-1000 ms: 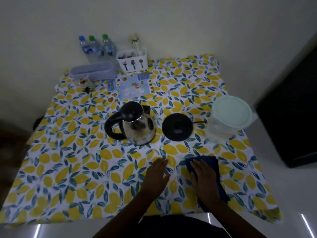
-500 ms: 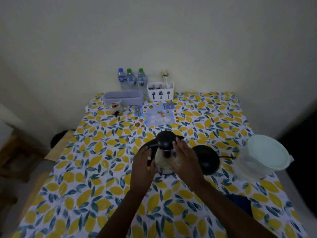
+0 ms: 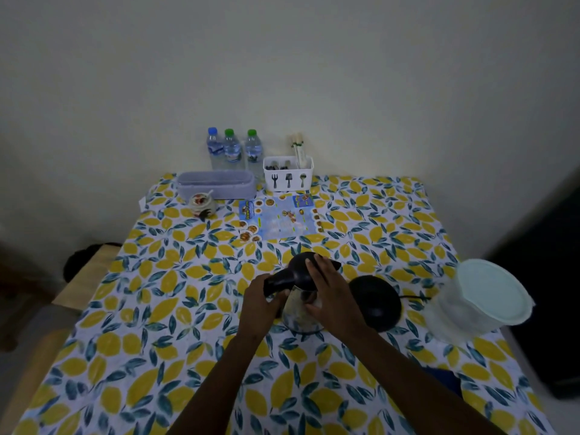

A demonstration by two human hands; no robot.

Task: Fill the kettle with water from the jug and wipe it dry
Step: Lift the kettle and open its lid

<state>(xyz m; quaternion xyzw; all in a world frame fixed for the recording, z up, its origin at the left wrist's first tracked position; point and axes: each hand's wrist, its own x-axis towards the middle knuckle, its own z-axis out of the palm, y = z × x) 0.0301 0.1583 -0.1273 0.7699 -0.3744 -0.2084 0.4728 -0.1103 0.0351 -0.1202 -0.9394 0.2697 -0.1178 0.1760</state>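
A steel kettle (image 3: 298, 312) with a black lid and handle stands on the lemon-print tablecloth (image 3: 175, 309). My left hand (image 3: 255, 309) is wrapped around its black handle. My right hand (image 3: 329, 296) lies over the lid and the kettle's right side, fingers spread on it. The black round kettle base (image 3: 378, 301) sits just right of the kettle, its cord running right. A clear jug (image 3: 480, 296) with a pale green lid stands at the table's right edge. A blue cloth (image 3: 445, 379) lies near the front right, partly hidden by my right forearm.
Against the back wall stand three water bottles (image 3: 232, 149), a white cutlery holder (image 3: 288, 172), a grey oblong box (image 3: 216, 185) and a small jar (image 3: 202, 204). A printed leaflet (image 3: 279, 219) lies behind the kettle. A wooden bench (image 3: 84, 277) is at the left.
Both hands left the front of the table and the blue cloth and came onto the kettle. The view has tilted up toward the wall.
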